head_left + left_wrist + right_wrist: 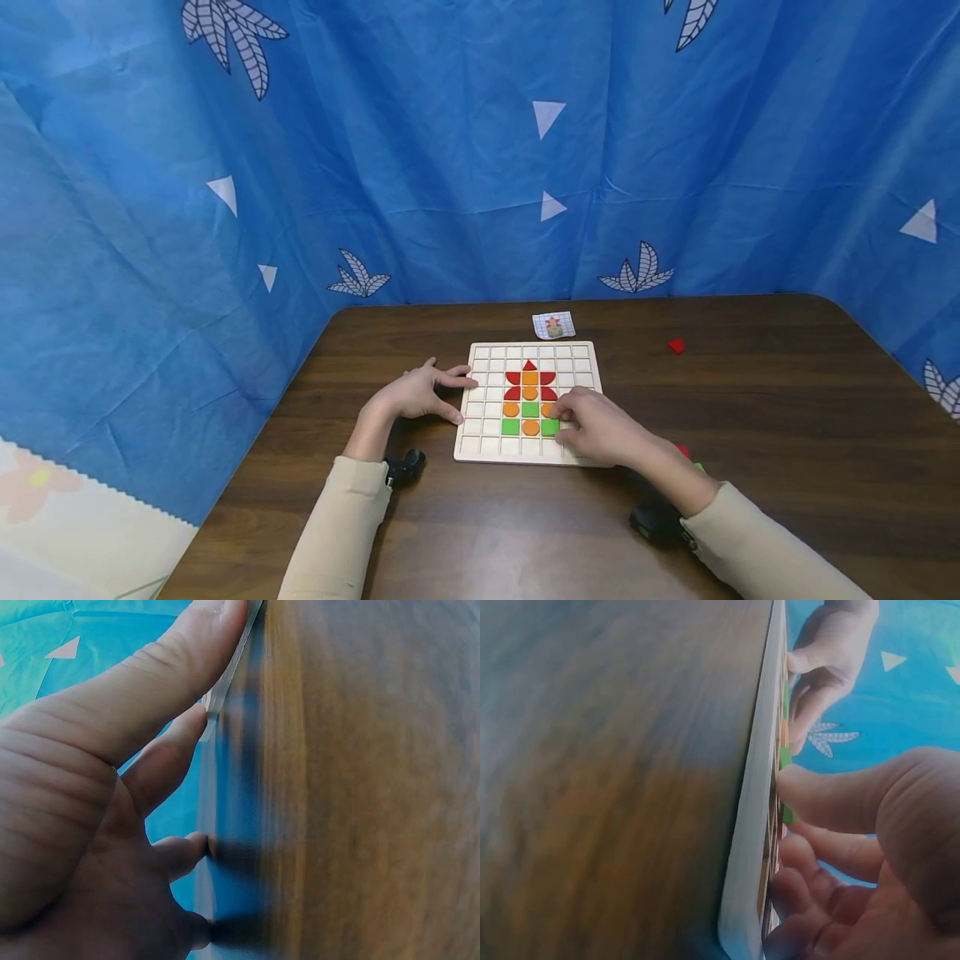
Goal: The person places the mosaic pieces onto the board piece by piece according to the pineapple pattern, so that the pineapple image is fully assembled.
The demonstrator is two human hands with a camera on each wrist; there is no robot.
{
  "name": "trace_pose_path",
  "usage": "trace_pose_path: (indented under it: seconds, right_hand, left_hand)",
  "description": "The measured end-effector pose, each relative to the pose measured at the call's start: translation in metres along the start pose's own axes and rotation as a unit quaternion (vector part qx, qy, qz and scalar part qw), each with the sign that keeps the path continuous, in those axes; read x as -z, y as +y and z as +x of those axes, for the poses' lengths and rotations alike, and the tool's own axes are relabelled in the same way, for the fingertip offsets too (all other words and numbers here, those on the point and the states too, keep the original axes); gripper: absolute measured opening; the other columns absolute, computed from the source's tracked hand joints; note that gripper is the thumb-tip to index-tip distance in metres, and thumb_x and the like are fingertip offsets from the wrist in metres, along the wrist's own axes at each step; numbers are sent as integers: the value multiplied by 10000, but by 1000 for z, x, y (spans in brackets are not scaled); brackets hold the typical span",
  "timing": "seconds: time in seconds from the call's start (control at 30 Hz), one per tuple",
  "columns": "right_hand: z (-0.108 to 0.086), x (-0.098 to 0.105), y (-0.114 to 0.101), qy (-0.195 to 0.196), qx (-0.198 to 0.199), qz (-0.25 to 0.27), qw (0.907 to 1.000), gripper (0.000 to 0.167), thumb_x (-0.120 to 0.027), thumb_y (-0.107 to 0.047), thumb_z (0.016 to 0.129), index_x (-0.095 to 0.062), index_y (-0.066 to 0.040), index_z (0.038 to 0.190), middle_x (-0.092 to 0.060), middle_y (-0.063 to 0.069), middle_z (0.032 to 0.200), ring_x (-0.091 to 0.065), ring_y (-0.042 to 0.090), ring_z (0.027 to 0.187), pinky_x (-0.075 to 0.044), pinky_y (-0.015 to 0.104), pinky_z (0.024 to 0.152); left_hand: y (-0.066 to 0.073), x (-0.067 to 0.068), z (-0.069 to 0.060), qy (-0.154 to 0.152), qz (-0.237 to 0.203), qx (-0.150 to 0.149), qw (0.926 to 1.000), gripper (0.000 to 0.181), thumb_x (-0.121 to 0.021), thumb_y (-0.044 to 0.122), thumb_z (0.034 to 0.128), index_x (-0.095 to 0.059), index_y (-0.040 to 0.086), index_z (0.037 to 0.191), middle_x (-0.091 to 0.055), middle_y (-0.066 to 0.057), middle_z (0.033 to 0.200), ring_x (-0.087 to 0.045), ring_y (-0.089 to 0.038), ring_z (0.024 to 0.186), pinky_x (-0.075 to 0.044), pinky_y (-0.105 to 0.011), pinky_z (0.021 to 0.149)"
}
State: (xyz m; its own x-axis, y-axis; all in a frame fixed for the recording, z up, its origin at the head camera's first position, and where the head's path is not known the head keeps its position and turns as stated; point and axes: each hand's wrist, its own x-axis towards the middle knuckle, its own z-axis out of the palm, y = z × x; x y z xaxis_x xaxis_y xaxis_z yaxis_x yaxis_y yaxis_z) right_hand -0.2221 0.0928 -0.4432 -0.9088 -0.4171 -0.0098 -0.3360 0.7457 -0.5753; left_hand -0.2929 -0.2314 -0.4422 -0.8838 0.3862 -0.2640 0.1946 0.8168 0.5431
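A pale wooden grid board (482, 446) lies on the table, with red, orange and green tiles in its middle columns. My left hand (415, 393) rests at the board's left edge, thumb and fingers spread and touching the rim. Over the lower right of the board, my right hand (600, 427) has its thumb and forefinger at a green square tile (550, 427), which they pinch. An orange round tile (547, 410) sits just above it, partly covered by the forefinger. In the right wrist view, the thumb lies against the green tile (786, 757).
Behind the board lies a small printed card (553, 326) with a tile picture. One red tile (677, 346) lies apart at the right. More red and green pieces show partly beneath my right forearm. A blue curtain (465, 167) hangs along the table's far edge.
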Motion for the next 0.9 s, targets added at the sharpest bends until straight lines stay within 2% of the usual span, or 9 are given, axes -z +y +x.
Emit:
trace_pose_path:
  seconds: [0.2, 0.47, 0.73, 0.9]
  right_hand:
    - [3, -1, 0, 60, -110, -23, 9999, 236, -846, -126, 842, -753, -88, 1055, -625, -9, 943, -528, 169, 880, -483, 331, 793]
    - [1, 1, 3, 78, -37, 8, 10000, 229, -851, -137, 837, -751, -116, 1042, -634, -17, 972, -540, 159, 888, -505, 345, 822]
    - [-8, 23, 18, -4, 149, 258, 9996, 195, -796, -79, 881, -749, -113, 1067, -651, -8, 954, -556, 163, 861, -500, 307, 744]
    - [-19, 36, 35, -120, 419, 176, 9989, 195, -791, -103, 897, -746, -155, 1080, -625, -37, 942, -541, 135, 850, -480, 256, 708]
  left_hand:
    - [0, 0, 0, 3, 10, 5, 10000, 649, -887, 431, 769, -639, 475, 1367, -394, 164, 1635, 19, -361, 1620, -88, -783, 1187]
    - [1, 0, -1, -25, -22, 28, 10000, 644, -887, 429, 772, -640, 474, 1366, -391, 166, 1635, 22, -354, 1621, -114, -776, 1189]
    - [2, 0, 0, -13, 1, 6, 10000, 648, -889, 422, 773, -639, 469, 1370, -390, 163, 1636, 16, -360, 1620, -108, -775, 1191]
    - [0, 0, -1, -6, -33, 6, 10000, 641, -887, 419, 777, -641, 474, 1365, -395, 161, 1634, 24, -358, 1620, -101, -778, 1189]
